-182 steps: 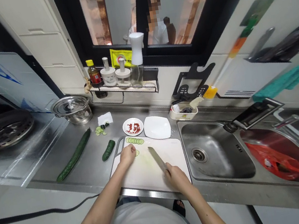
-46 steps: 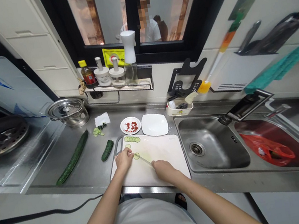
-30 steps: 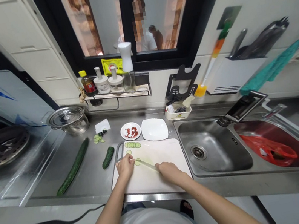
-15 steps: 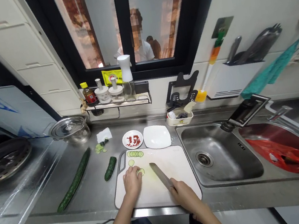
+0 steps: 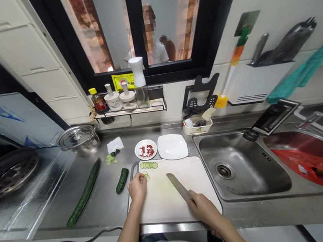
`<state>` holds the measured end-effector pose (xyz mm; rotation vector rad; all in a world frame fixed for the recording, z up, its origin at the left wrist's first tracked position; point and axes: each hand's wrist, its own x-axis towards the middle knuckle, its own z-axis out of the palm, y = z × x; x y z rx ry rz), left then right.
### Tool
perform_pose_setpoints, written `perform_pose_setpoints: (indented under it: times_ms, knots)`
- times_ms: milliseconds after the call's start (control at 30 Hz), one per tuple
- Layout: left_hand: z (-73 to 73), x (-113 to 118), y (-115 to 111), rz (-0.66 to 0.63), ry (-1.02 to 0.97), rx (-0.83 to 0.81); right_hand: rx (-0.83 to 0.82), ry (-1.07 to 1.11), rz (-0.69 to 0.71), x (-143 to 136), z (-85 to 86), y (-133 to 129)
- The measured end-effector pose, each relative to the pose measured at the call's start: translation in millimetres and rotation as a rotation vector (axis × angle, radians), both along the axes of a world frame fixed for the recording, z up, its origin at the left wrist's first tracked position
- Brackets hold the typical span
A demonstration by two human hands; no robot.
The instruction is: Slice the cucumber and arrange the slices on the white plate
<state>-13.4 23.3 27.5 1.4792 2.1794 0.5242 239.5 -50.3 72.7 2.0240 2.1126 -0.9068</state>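
My left hand [image 5: 137, 187] is at the left side of the white cutting board [image 5: 190, 203], its fingers drawn together at the edge of a pale cucumber slice [image 5: 147, 176]. Part of that slice is hidden by the fingertips. Just above lies an overlapping row of cucumber slices [image 5: 149, 165] along the board's top edge. A kitchen knife [image 5: 178, 186] is gripped by the handle in my right hand [image 5: 202, 207], its blade low over the board and pointing up and left. A short cut cucumber [image 5: 122, 181] and a long whole cucumber [image 5: 85, 193] rest on the steel counter.
Behind the board stand a plate of chopped red pieces [image 5: 147, 156] and a white square plate [image 5: 172, 146]. Cucumber scraps [image 5: 111, 158] lie near a lidded pot [image 5: 79, 141]. The sink [image 5: 248, 180] borders the board's right side.
My left hand has moved up and left across the board, bringing a slice beside the one lying under the row. The knife stays in my right hand, nearly still. The view has shifted slightly.
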Motion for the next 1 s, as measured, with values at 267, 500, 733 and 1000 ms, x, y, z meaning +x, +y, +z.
perform_pose_setpoints:
  times_ms: [267,500,733,1000]
  knots:
    - [-4.0,-3.0,1.6,0.006,0.118,0.006,-0.024,-0.05,0.003,-3.9,1.8,4.4]
    - [0.6,11.3,9.3,-0.028,0.115,0.095,-0.059,-0.138,0.001,-11.5,4.3,5.1]
    - [10.7,39.5,36.2,-0.21,0.165,0.082,-0.069,-0.164,-0.006,-16.7,10.0,3.4]
    - [6.8,43.8,49.5,-0.259,0.244,0.048,-0.067,-0.143,-0.033,-17.7,9.2,1.3]
